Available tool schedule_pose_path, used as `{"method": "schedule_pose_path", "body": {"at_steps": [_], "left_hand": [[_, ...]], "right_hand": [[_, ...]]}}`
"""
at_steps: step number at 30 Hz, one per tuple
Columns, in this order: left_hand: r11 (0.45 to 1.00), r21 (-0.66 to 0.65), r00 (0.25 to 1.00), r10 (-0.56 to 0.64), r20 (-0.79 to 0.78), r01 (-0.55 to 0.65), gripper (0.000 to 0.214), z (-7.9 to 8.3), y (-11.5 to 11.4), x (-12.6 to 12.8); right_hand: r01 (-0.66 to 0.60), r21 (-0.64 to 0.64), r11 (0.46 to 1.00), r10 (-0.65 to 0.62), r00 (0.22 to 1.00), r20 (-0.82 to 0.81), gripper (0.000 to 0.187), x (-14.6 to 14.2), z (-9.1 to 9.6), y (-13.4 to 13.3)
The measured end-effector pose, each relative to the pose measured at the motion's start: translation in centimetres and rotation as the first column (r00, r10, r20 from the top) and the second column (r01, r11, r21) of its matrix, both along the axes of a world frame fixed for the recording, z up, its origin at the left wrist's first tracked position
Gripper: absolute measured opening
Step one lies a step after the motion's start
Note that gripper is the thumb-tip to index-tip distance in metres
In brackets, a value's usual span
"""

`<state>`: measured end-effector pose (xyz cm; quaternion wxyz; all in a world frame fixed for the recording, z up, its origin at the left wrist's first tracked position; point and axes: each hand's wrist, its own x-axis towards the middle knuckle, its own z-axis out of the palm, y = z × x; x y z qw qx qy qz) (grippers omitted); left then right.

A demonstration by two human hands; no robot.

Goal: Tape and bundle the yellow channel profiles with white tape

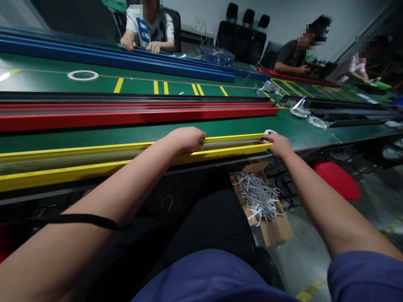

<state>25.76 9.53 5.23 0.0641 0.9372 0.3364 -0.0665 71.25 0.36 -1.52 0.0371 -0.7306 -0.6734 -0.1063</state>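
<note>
A long yellow metal channel (63, 178) lies along the near edge of the green work table (220, 126), with a greyish liner or film inside it. My left hand (187, 140) is curled over the channel's far wall near its right end. My right hand (278, 146) grips the channel's right end, with a small white object (270, 131) just beyond the fingers. The underside of my left palm is hidden.
Red (126, 117), black (126, 98) and blue (94, 54) channels lie on the table. A cardboard piece with white strips (258, 197) sits below, near a red stool (336, 179). Co-workers (147, 29) (296, 58) sit across and at right.
</note>
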Motion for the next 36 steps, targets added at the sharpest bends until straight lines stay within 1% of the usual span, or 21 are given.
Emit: {"method": "schedule_pose_path", "body": {"at_steps": [7, 11, 22, 31, 36], "left_hand": [[1.000, 0.009, 1.000, -0.001, -0.009, 0.001, 0.041, 0.00, 0.07, -0.06], [1.000, 0.013, 1.000, 0.004, -0.009, -0.004, 0.040, 0.04, 0.00, -0.03], [1.000, 0.012, 1.000, 0.013, -0.015, -0.012, 0.042, 0.13, -0.08, 0.01], [1.000, 0.024, 1.000, 0.001, -0.001, -0.001, 0.041, -0.38, 0.24, 0.02], [1.000, 0.020, 1.000, 0.003, -0.003, -0.003, 0.041, -0.18, 0.09, 0.02]], "right_hand": [[0.030, 0.024, 0.999, -0.029, 0.998, -0.055, 0.058, 0.30, -0.30, 0.23], [0.046, 0.034, 0.998, -0.044, 0.997, -0.060, 0.062, 0.50, -0.44, 0.32], [0.036, 0.034, 0.999, -0.034, 0.998, -0.058, 0.063, 0.55, -0.50, 0.43], [0.034, 0.045, 0.998, -0.031, 0.997, -0.072, 0.062, 0.55, -0.52, 0.37], [0.034, 0.040, 0.999, -0.031, 0.996, -0.078, 0.062, 0.56, -0.56, 0.37]]}}
